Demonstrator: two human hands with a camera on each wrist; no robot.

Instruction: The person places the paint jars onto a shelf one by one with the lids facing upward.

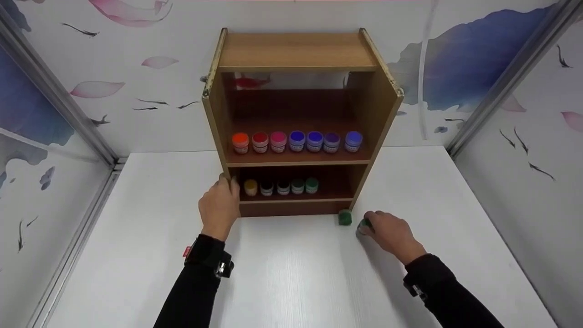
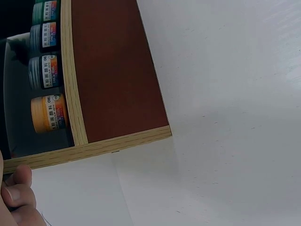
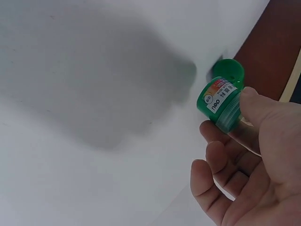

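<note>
My right hand [image 1: 391, 234] pinches a green paint jar [image 3: 218, 103] between thumb and fingers, over the white table right of the shelf. The jar is tilted, its label showing in the right wrist view; the other fingers are loosely bent. Beside it, a second green jar [image 1: 345, 217] rests on the table against the shelf's front right corner. My left hand [image 1: 219, 207] grips the lower left side panel of the wooden shelf [image 1: 296, 208]. In the left wrist view, curled fingertips [image 2: 21, 174] lie at the panel's edge.
On the upper board stands a row of jars: an orange jar [image 1: 240, 143], red, pink and several blue to purple ones. The lower compartment holds a yellow jar [image 1: 250, 187], dark jars and green jars towards the left. Patterned walls [image 1: 514, 136] enclose the table [image 1: 291, 273].
</note>
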